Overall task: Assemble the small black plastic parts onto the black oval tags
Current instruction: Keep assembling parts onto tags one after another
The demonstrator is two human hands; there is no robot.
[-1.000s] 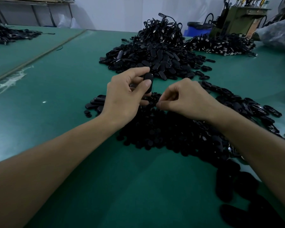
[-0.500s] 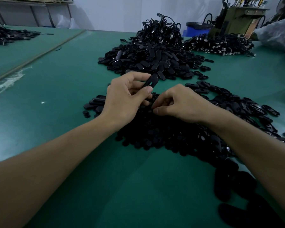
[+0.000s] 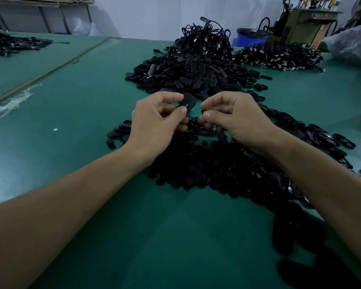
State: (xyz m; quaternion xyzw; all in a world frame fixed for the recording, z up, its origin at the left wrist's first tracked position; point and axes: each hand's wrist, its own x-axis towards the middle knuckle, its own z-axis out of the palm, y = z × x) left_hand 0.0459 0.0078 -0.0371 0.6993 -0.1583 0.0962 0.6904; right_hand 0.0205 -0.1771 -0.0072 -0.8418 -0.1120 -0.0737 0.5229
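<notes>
A: Left hand (image 3: 156, 122) status?
B: Closed on oval tag (image 3: 188, 102), pinching its near end between thumb and forefinger, with slotted end raised and pointing toward the other grip.
A: Right hand (image 3: 234, 117) status?
B: Curled, pinching small black part (image 3: 203, 111) between thumb and forefinger; barely visible, just beside the tag, apart from it.
A: Surroundings?
B: Directly beneath both grips, heap of small parts (image 3: 196, 163) on green table (image 3: 81, 122). Beyond the grips, tag pile (image 3: 186, 74). Right of the right-hand grip, loose tags (image 3: 300, 132).
</notes>
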